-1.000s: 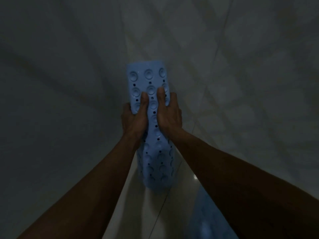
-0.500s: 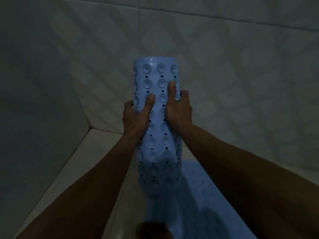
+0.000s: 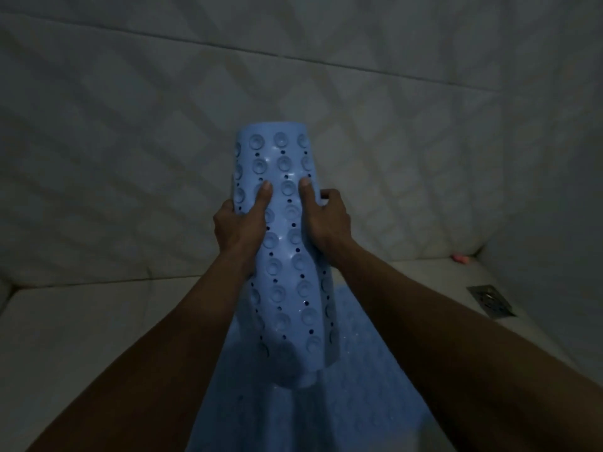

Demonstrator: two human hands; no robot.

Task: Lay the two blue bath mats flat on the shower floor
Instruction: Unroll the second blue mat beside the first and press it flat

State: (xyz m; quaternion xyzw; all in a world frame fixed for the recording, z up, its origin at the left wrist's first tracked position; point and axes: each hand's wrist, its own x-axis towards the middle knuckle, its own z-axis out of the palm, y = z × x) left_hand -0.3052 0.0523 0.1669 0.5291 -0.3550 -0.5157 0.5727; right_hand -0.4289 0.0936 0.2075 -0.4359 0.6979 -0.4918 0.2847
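Dim light, head view looking down into a tiled shower corner. Both arms reach forward. The left hand (image 3: 239, 228) and the right hand (image 3: 326, 220) grip a rolled blue bath mat (image 3: 287, 256) from either side, fingers curled round the back of the roll, each thumb laid up the near face. The roll is held upright, tilted slightly, lifted clear of the shower floor (image 3: 98, 321), with its top end standing in front of the tiled wall (image 3: 391, 109). Its outer face shows rows of round suction cups with small drain holes between them. The lower end of the roll hangs over a second blue bath mat (image 3: 359, 380), which lies flat on the floor, running from near the back wall toward the near edge of the view, between the two forearms. Whether the roll's lower end touches the flat mat cannot be told; a shadow falls there. The flat mat's surface looks finely textured. A square metal floor drain (image 3: 491, 300) sits in the floor near the right wall, well apart from the flat mat. A small pink object (image 3: 459, 258) lies in the far right corner where floor meets walls; too small to identify.
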